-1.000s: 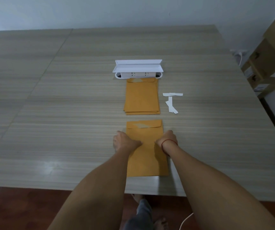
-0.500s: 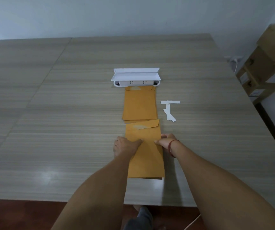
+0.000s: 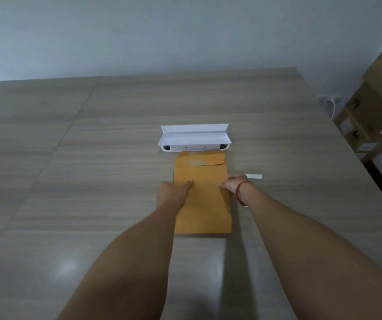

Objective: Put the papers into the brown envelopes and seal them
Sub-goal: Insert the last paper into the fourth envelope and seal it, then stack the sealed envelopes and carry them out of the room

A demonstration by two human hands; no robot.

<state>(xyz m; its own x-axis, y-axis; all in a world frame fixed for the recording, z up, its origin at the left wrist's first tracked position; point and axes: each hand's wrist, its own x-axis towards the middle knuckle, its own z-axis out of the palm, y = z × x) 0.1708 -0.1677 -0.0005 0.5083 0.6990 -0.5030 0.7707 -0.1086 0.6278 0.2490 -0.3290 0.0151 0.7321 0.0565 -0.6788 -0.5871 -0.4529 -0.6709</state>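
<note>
A brown envelope point(image 3: 202, 202) lies lengthwise in the middle of the wooden table point(image 3: 93, 181), its flap point(image 3: 208, 160) folded down at the far end with a pale patch on it. My left hand point(image 3: 173, 192) pinches its left edge and my right hand point(image 3: 232, 183), with a red band on the wrist, grips its right edge. The near end seems slightly raised, with a shadow below it. The envelope covers the stack of brown envelopes, of which only a sliver point(image 3: 184, 154) shows past the flap. Folded white paper point(image 3: 193, 136) sits just beyond.
The white paper rests on a white power strip point(image 3: 194, 147). A white peel-off strip point(image 3: 253, 176) lies right of my right hand. Cardboard boxes point(image 3: 374, 112) stand off the table's right edge. The table's near edge is out of view.
Both hands have carried the envelope away from me, from the near part of the table onto the stack by the power strip. The camera has tilted up.
</note>
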